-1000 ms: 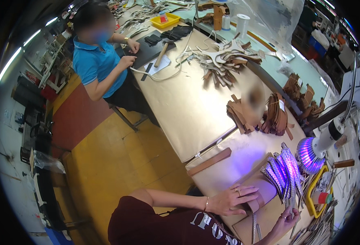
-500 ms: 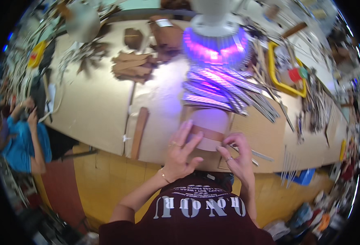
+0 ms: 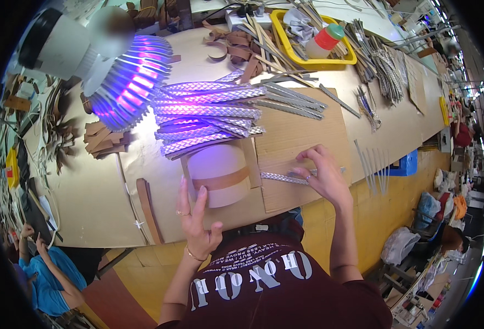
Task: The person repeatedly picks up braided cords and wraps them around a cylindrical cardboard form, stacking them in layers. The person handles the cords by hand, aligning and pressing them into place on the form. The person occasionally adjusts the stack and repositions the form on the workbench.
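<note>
Head view: looks down on a pale cylinder (image 3: 217,199) with a brown band (image 3: 221,179) around it. Has the left hand (image 3: 199,222) at the near left of the cylinder, with fingers spread apart and closed on nothing, and with one fingertip over the cylinder's edge; cannot tell touching from hovering there. Has the right hand (image 3: 327,176) to the right of the cylinder, over a braided strap (image 3: 280,177), with finger and thumb bent toward it; cannot tell for sure any clamping on the strap. Shows this strap on a cardboard sheet (image 3: 288,140), running rightward from near the cylinder, partly hidden by the hand. Shows a heap of braided straps (image 3: 209,109) just beyond the cylinder, tinted violet, with a finned lamp (image 3: 135,82) farther to the left. Includes a flat brown strip (image 3: 148,211) left of the cylinder, and a yellow tray (image 3: 329,63) with a bottle (image 3: 323,44) inside, well beyond it to the right.
</note>
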Tool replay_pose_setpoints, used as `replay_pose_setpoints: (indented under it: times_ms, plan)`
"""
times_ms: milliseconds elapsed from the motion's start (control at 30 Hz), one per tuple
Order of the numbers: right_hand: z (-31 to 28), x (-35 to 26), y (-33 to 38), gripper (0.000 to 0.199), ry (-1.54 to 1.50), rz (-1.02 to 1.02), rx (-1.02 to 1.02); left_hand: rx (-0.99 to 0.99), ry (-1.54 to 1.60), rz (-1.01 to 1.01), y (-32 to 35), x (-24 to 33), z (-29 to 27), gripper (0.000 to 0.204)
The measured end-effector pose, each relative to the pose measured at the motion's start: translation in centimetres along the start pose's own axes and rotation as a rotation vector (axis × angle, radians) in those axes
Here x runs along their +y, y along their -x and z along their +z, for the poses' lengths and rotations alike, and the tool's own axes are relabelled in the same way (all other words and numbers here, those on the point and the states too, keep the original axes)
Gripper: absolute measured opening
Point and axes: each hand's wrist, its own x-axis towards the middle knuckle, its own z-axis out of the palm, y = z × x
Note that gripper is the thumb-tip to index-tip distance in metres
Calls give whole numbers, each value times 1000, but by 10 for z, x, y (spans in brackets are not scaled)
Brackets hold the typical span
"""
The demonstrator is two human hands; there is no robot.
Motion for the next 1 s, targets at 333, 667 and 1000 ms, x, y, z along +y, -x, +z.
replay_pose_setpoints:
  times_ms: [333,667,1000]
  plan:
    - [2,7,12,22,-11,93,60,244,-148,203,-10,15,-12,51]
    - [-20,-143,-50,22,46,-841,335,146,973,-466,-102,45,-34,40]
    - [-20,-166,-81,36,17,-580,272,241,1128,-419,-148,9,-48,27]
